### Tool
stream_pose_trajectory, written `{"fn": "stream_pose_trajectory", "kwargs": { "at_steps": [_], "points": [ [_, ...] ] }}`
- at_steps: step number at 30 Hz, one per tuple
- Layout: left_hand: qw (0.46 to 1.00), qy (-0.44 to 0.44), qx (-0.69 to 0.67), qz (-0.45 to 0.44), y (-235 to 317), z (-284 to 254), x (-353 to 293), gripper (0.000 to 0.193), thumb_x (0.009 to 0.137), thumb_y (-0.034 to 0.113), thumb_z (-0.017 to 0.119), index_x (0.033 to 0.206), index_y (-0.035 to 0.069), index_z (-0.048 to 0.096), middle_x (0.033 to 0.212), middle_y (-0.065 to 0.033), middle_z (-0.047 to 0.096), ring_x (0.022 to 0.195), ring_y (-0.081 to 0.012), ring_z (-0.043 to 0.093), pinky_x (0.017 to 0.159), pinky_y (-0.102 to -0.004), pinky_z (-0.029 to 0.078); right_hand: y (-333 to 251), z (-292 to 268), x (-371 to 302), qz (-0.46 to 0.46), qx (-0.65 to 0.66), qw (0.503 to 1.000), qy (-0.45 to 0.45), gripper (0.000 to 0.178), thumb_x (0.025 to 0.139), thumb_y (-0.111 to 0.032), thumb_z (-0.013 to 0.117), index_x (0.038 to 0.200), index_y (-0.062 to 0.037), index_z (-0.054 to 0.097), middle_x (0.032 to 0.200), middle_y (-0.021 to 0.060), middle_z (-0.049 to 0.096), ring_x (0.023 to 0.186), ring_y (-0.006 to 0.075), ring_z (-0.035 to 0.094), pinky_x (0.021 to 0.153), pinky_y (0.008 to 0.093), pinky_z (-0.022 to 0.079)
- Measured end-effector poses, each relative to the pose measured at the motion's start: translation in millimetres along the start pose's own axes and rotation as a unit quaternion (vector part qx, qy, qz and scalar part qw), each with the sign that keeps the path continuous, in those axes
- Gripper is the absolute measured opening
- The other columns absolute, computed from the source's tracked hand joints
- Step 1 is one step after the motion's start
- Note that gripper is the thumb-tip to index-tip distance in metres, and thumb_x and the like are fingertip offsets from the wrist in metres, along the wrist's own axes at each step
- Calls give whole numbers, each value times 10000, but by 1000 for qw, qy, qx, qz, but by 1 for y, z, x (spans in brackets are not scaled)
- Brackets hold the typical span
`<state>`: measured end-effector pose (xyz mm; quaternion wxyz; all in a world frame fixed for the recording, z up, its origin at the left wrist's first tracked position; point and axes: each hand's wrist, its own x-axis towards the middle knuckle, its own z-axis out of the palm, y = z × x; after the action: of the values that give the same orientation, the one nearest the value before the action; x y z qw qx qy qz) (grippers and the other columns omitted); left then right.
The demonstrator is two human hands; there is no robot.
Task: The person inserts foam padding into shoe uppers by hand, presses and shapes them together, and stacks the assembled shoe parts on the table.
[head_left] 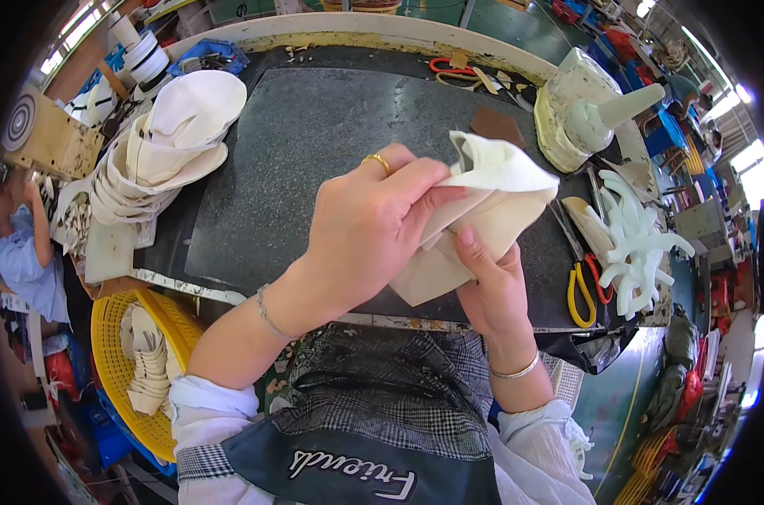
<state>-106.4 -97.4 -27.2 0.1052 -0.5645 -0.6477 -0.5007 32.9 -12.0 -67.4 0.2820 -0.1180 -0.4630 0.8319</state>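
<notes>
Over the dark mat (306,151), our left hand (369,215) and right hand (498,289) pinch a cream cloth piece (508,181), whose inner folds we cannot make out; the right hand partly hides behind it

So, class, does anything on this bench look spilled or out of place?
Yes: loose scraps lie scattered beside the red-handled scissors, untidily; the pale pot at right has a lumpy, yellowed crust, perhaps dried spillage.

Shows as a cream shoe upper (517,178), smooth outside, partly folded and bunched. Curls over at the rounded upper end and runs down to a flat, angular flap. Held over the worktop (315,31), toward the near edge, right of the middle.
</notes>
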Motion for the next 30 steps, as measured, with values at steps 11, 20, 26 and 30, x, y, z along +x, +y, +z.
{"fn": "stream_pose_trajectory", "kwargs": {
  "at_steps": [11,20,26,30],
  "points": [
    [992,43,-111,-45,-34,25,2,119,878,165,620,852,59,668,684,-139,616,574,-273,609,523,-315,469,13,-21,-9,45,176,973,-140,607,888,-40,592,1422,-56,304,1382,130,435,1260,285,455,1046,466,389],
    [981,52,-140,-122,-37,26,-6,178,893,193,617,855,27,671,676,-166,611,550,-260,611,502,-308,454,2,-6,-14,85,128,988,14,610,866,-70,618,1395,-1,322,1349,151,470,1252,322,457,1061,497,353],
    [981,65,-131,-126,-34,24,-11,171,888,185,626,859,22,673,670,-169,609,545,-259,612,491,-309,449,3,-2,-17,106,153,982,32,627,851,-50,621,1396,1,316,1348,157,468,1258,324,450,1067,490,346],
    [984,37,-135,-109,-35,27,-17,163,887,184,626,852,34,679,673,-167,613,551,-268,618,497,-318,456,9,-9,-23,126,140,981,-42,686,802,-46,677,1390,4,326,1347,157,470,1258,327,452,1065,488,352]
  ]
}}
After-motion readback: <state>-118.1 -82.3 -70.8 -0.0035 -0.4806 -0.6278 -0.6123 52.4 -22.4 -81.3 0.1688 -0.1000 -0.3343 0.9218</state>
